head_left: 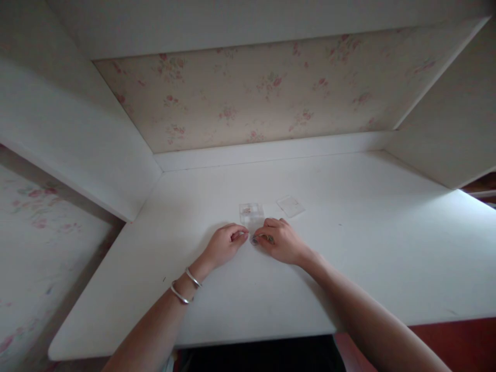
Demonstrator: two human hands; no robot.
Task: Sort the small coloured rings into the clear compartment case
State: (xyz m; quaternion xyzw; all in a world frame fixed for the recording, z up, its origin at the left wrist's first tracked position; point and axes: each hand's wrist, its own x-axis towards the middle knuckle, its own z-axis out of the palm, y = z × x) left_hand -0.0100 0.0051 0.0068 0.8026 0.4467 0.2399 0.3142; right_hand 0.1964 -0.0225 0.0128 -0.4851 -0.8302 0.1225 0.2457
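My left hand rests on the white tabletop with thumb and forefinger pinched together; whatever is between them is too small to name. Close to its right, my right hand is closed, palm down, over a small round dark-and-shiny thing at its fingertips. Part of that thing is hidden by the fingers, and its kind cannot be made out. Just beyond both hands stands a small clear plastic box, with some tiny brownish bits showing in it. A flat, clear square lid lies to the right of the box.
The white table meets a low back ledge and a flowered wall panel. White side panels rise at left and right. A small dark speck lies left of my bracelets.
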